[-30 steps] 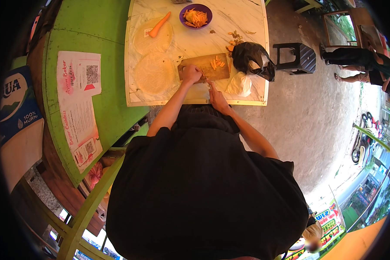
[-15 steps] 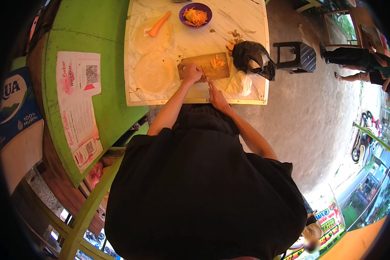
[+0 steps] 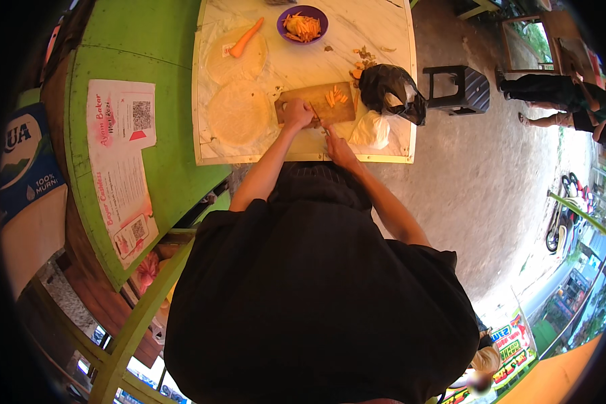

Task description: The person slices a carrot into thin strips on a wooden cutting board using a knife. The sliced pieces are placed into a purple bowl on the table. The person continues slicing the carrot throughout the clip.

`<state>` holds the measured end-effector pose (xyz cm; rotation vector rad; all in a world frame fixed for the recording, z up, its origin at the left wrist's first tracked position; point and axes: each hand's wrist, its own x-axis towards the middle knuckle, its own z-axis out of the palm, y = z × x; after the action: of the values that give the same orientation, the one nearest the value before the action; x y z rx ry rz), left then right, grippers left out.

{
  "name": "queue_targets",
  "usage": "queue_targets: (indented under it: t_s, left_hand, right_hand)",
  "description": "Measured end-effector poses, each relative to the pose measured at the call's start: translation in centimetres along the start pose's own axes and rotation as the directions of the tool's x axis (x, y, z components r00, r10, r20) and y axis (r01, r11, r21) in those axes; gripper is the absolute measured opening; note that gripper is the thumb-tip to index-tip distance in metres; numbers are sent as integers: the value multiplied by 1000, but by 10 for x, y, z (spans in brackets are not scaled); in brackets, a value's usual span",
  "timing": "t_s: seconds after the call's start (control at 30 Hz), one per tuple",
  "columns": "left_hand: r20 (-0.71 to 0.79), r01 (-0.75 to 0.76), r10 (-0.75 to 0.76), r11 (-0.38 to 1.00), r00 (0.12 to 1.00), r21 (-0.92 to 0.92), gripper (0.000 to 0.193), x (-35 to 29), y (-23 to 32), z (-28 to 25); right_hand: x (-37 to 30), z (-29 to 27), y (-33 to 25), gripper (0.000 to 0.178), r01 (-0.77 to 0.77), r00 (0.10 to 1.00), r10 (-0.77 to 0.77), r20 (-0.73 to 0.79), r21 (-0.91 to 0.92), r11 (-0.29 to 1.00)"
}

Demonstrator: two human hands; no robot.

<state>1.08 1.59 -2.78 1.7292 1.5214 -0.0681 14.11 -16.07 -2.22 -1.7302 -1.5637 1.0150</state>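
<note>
While we look from left to right, we first see a whole carrot (image 3: 246, 38) lying on the white counter (image 3: 390, 50), far from our hands. Next comes the wooden cutting board (image 3: 303, 94). Our left hand (image 3: 297, 113) rests on the board's left part with the fingers curled together, pressing on something we cannot see well. Cut carrot sticks (image 3: 336, 97) lie on the right part of the board. Our right hand (image 3: 339, 149) is at the near edge of the board, closed around what seems to be a knife handle; the blade is too small to tell. Behind, a purple bowl (image 3: 303, 21) holds more carrot pieces. A black plastic bag (image 3: 390, 91) lies just beside the board.
</note>
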Motion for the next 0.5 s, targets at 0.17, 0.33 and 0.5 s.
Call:
queue_targets:
  t_s: [0.17, 0.33, 0.5]
  left_hand:
    - [-100, -61, 58, 998, 993, -28, 11, 3, -10, 11]
    - [-69, -43, 41, 999, 997, -22, 11, 3, -6, 8]
    - [-96, -74, 66, 994, 993, -77, 11, 0, -8, 9]
  right_hand:
    - [0, 9, 9, 54, 95, 995, -95, -11, -20, 995]
    - [-2, -1, -7, 51, -58, 998, 58, 5, 120, 991]
    - [-3, -6, -22, 51, -115, 993, 114, 14, 176, 978]
